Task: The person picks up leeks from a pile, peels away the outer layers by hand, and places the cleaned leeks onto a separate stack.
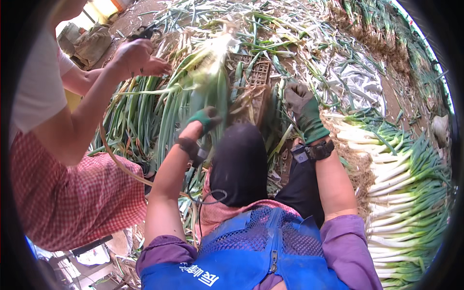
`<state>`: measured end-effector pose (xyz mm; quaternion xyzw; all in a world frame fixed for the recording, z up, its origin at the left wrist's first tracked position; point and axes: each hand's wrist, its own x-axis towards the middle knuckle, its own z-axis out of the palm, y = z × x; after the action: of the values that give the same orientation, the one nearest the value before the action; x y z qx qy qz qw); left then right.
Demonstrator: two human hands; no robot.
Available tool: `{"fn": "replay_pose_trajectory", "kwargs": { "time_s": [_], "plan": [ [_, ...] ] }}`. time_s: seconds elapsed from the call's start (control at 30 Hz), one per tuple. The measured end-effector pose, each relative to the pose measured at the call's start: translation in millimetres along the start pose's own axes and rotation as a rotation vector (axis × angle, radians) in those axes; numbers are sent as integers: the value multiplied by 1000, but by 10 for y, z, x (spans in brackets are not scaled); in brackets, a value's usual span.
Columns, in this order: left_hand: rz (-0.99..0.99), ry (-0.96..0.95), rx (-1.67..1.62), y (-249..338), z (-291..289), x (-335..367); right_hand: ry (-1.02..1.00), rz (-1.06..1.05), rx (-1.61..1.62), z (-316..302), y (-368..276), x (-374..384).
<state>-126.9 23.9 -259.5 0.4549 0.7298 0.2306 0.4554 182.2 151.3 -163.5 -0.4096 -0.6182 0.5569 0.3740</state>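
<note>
Litter (309, 67) of pale leaf trimmings spreads across the upper middle of the frame, and a co-worker (72, 198) in a checked apron fills the left side, cut off by the dark rim. Cleaned leeks (396, 183) lie in a long row at lower right, roots toward the middle, while long-leaved leeks (128, 113) lie heaped left of centre. One blurred leek (212, 58), pale end toward the top, shows at upper centre; beside it a brown lattice crate (260, 72) is partly covered by leaves. Judging from rough heap and clean row, the step in hand looks like stripping loose outer leaves; the next move probably calls for steadying that stalk and drawing off what hangs from it. Smearing hides whether it is one stalk or several. The gloved right hand (300, 101), right of centre, has its fingers curled in; whether they pinch anything cannot be told. The gloved left hand (207, 120), blurred near the middle, is at the green leaves, its grip unreadable. Smallest, a dark thing (144, 33) by the co-worker's fingers at upper left is too unclear to name.
</note>
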Motion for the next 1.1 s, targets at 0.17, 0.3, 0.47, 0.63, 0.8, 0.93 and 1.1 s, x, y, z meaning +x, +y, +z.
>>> {"fn": "replay_pose_trajectory", "kwargs": {
  "time_s": [0.17, 0.3, 0.47, 0.63, 0.8, 0.93, 1.1],
  "plan": [
    [180, -41, 20, 498, 213, 361, 79, 330, 210, -42, 586, 260],
    [224, 301, 208, 720, -22, 755, 82, 273, 175, 262, 257, 342],
    [117, 461, 580, 430, -180, 1535, -83, 137, -169, 391, 198, 292],
    [30, 408, 260, 230, -293, 1735, -117, 298, 12, 352, 264, 312],
    [-2, -94, -528, 575, -392, 1136, -132, 248, 31, 250, 339, 359],
    [189, -348, -641, 583, -245, 694, -188, 462, 218, 351, 254, 460],
    [187, -503, -656, 644, -109, 439, -422, 268, 512, 501, 396, 634]
  ]
}}
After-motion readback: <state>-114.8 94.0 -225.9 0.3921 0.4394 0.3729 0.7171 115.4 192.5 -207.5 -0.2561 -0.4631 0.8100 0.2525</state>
